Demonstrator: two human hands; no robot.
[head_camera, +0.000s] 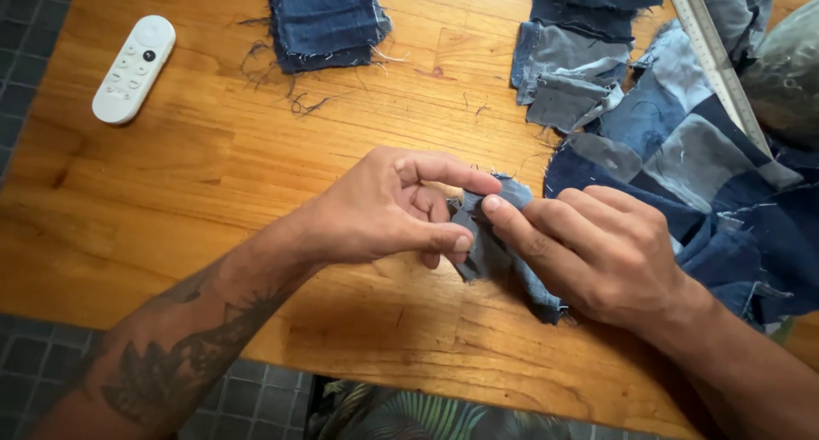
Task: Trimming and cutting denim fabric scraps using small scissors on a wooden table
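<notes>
A small piece of blue-grey denim (490,248) lies near the front middle of the wooden table (213,167). My left hand (388,205) pinches its left edge between thumb and forefinger. My right hand (589,248) presses its fingertips onto the same piece from the right. The two hands meet over the fabric, which is partly hidden under my right fingers. A frayed end of the piece sticks out below my right hand.
A patchwork of sewn denim squares (682,141) spreads over the right side. A stack of dark denim squares (324,18) sits at the back, and looser grey-blue pieces (567,73) beside it. A metal ruler (717,52) crosses the patchwork. A white remote (134,67) lies back left.
</notes>
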